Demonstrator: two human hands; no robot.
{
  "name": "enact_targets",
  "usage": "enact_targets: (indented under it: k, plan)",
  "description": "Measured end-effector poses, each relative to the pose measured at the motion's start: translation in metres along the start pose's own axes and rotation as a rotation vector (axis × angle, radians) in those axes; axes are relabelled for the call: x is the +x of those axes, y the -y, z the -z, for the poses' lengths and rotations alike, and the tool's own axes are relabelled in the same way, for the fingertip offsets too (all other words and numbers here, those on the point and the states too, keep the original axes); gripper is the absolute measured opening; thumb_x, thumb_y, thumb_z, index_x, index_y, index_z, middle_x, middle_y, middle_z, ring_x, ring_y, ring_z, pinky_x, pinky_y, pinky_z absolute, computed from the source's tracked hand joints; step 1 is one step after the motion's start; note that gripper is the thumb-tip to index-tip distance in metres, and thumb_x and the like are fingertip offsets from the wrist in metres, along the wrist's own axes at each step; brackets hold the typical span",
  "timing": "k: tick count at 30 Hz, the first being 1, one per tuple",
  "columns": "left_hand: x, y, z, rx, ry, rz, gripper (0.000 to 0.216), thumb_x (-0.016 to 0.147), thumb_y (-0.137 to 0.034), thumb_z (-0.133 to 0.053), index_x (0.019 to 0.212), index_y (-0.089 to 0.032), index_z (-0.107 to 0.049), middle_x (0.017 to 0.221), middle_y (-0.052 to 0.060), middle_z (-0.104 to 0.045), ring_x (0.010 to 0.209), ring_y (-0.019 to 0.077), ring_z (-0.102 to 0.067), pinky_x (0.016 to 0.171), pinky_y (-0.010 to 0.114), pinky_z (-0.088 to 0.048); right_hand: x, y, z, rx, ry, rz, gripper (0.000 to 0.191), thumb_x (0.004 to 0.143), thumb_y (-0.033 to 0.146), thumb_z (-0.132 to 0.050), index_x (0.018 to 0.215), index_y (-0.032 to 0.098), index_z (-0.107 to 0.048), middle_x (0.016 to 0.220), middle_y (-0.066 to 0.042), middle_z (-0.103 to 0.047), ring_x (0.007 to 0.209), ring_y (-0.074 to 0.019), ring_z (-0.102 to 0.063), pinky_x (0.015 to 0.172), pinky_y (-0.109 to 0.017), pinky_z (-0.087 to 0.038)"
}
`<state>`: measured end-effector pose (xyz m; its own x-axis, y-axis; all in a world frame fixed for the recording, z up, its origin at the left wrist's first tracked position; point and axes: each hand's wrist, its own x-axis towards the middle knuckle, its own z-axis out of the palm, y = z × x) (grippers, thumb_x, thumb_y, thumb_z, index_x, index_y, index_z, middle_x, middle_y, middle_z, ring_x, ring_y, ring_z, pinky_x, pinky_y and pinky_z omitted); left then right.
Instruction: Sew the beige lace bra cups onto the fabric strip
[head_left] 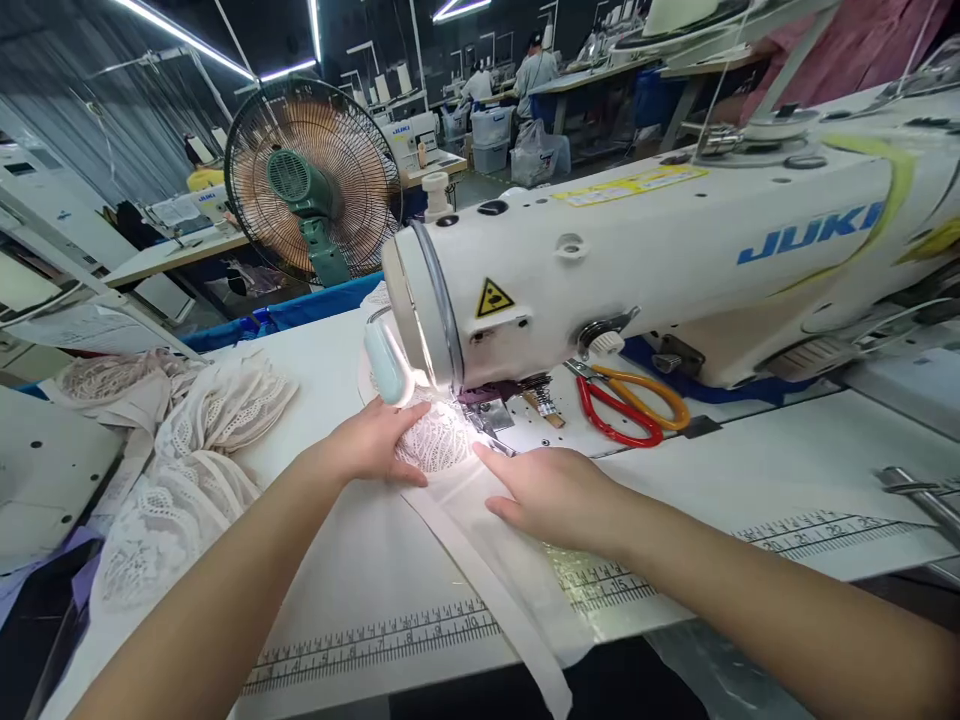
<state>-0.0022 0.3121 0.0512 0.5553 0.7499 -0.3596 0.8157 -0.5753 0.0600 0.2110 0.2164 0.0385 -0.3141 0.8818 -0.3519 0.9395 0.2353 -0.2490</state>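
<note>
A white sewing machine reaches across from the right, its lamp lighting the needle area. Under its head lies a white lace bra cup, with a pale fabric strap trailing over the front table edge. My left hand rests on the cup's left side, fingers spread and thumb apart. My right hand lies at the right edge of the fabric close to the presser foot, index finger stretched onto it and the other fingers partly curled beneath. The needle itself is lost in the glare.
Scissors with red and orange handles lie behind my right hand. More lace pieces are heaped at the left. A printed ruler runs along the table's front. A fan stands behind; people sit at distant machines.
</note>
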Motion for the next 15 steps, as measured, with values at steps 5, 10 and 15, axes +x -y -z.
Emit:
enact_targets:
  k: [5, 10, 15]
  plan:
    - [0.01, 0.011, -0.003, 0.03, -0.041, -0.041, 0.093, 0.058, -0.068, -0.065, 0.137, -0.029, -0.034, 0.146, 0.013, -0.028, 0.129, 0.0362, -0.032, 0.094, 0.042, -0.041, 0.001, 0.002, -0.002, -0.005, -0.005, -0.017, 0.062, 0.087, 0.038, -0.042, 0.144, 0.017, -0.025, 0.076, -0.011, -0.068, 0.071, -0.029, -0.063, 0.051, -0.03, -0.033]
    - [0.019, 0.024, -0.005, 0.049, -0.075, -0.093, 0.089, 0.061, -0.066, -0.065, 0.136, -0.029, -0.035, 0.13, 0.012, -0.048, 0.116, 0.0325, -0.048, 0.087, 0.037, -0.044, 0.001, 0.002, 0.0, -0.001, -0.011, -0.026, 0.06, 0.087, 0.038, -0.042, 0.143, 0.019, -0.028, 0.078, -0.011, -0.069, 0.071, -0.0288, -0.064, 0.05, -0.029, -0.034]
    - [0.029, 0.035, -0.002, 0.044, -0.056, -0.088, 0.088, 0.061, -0.068, -0.064, 0.134, -0.025, -0.038, 0.119, 0.011, -0.057, 0.1, 0.0299, -0.058, 0.077, 0.034, -0.048, 0.0, 0.0, -0.002, 0.012, -0.028, -0.013, 0.057, 0.087, 0.037, -0.042, 0.14, 0.018, -0.033, 0.078, -0.011, -0.069, 0.07, -0.0297, -0.064, 0.049, -0.03, -0.034]
